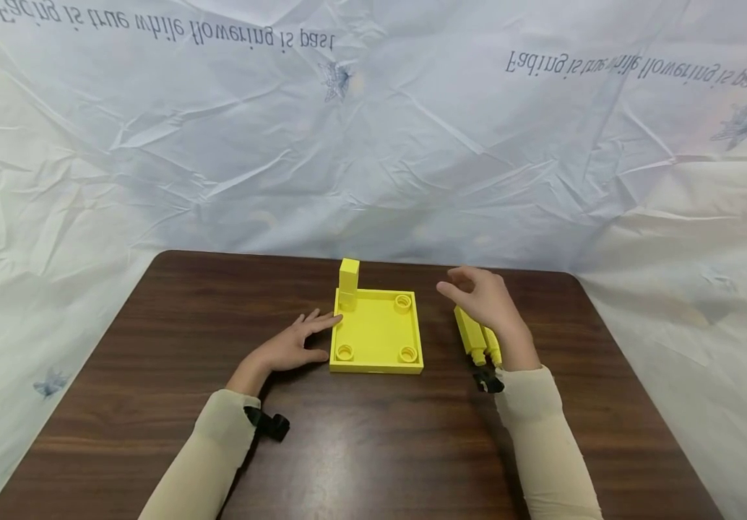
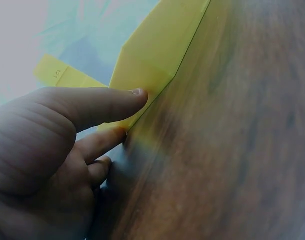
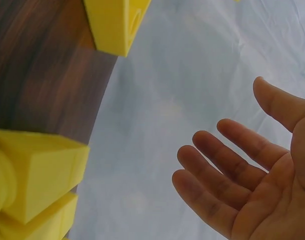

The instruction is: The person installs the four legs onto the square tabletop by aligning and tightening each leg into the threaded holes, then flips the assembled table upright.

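Observation:
A yellow square board (image 1: pixel 376 334) with a raised rim lies on the table. Round threaded-looking sockets show in three of its corners, and a square yellow leg (image 1: pixel 349 278) stands upright at the far left corner. My left hand (image 1: pixel 287 347) rests at the board's left side, fingers spread, index fingertip over the rim; in the left wrist view the thumb (image 2: pixel 110 106) lies along the board's side wall. To the right, my right hand (image 1: pixel 487 300) hovers with nothing in it, fingers apart in the right wrist view. Beneath it lie yellow legs (image 1: pixel 469 334) with narrow stepped ends, partly hidden by the hand and wrist.
The dark wood-grain table (image 1: pixel 373 448) carries all of this. A white printed sheet (image 1: pixel 373 159) hangs behind the table's far edge and along both sides. Black straps with small devices (image 1: pixel 272 426) sit at both wrists.

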### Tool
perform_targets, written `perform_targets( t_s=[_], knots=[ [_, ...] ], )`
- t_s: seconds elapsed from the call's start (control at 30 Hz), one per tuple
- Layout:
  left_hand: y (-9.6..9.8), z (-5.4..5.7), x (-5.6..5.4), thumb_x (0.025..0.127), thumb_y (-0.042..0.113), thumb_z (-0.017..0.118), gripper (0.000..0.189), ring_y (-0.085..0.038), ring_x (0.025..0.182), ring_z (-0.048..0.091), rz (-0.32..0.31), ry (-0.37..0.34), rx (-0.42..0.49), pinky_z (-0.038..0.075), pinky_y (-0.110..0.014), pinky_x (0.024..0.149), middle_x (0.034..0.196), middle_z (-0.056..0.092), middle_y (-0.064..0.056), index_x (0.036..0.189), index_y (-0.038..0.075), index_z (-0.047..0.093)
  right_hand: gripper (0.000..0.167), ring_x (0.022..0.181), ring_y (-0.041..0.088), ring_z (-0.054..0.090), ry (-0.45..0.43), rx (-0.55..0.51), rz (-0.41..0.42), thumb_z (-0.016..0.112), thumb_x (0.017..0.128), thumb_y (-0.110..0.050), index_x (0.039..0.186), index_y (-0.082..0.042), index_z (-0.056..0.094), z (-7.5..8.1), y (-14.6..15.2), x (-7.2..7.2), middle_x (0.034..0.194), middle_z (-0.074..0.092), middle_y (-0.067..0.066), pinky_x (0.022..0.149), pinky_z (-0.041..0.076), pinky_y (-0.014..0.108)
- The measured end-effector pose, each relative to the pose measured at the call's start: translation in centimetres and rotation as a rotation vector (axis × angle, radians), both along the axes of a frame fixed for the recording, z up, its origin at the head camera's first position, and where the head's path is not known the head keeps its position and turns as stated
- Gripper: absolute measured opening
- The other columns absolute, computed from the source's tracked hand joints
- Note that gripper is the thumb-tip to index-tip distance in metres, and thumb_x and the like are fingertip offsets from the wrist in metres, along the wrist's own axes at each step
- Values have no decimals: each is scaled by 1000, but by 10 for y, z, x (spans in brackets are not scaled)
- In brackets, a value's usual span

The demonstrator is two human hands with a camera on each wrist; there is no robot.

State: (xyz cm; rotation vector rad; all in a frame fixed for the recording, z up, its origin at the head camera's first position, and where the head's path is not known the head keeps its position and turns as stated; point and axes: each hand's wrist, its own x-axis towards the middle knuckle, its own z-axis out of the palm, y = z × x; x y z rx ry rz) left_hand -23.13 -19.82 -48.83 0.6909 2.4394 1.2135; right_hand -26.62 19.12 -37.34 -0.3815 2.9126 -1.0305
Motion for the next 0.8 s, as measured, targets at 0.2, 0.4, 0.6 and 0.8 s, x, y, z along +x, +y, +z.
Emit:
perform_targets(
  t_s=[0.2, 0.4, 0.6, 0.8],
  knots=[
    [2, 1, 0, 102, 12, 71, 74, -44, 161, -4, 3, 15, 3, 8, -73, 123, 174, 20, -15, 167, 22, 36, 61, 136, 46, 52, 7, 33, -16, 64, 106, -45, 149, -2, 58, -6, 11, 2, 150, 57, 23, 108, 45, 66],
    [2, 2, 1, 103, 12, 70, 72, -41, 162, -3, 8, 24, 5, 5, -71, 124, 174, 22, -15, 167, 21, 36, 61, 133, 47, 54, -8, 41, -39, 65, 106, -44, 149, -2, 57, -15, 16, 5, 149, 57, 24, 105, 47, 66],
    [3, 2, 1, 104, 13, 69, 71, -41, 162, -3, 15, 21, 7, 4, -70, 124, 174, 23, -14, 167, 21, 37, 60, 131, 47, 56, -9, 34, -41, 67, 106, -37, 150, 1, 56, -25, 21, 10, 148, 58, 26, 104, 49, 64],
    [3, 1, 2, 104, 13, 68, 70, -40, 162, -2, 22, 20, 12, 4, -70, 125, 174, 24, -14, 166, 21, 37, 62, 135, 50, 53, -25, 34, -51, 68, 105, -34, 153, 2, 51, -33, 26, 13, 149, 55, 29, 105, 48, 66]
  ],
)
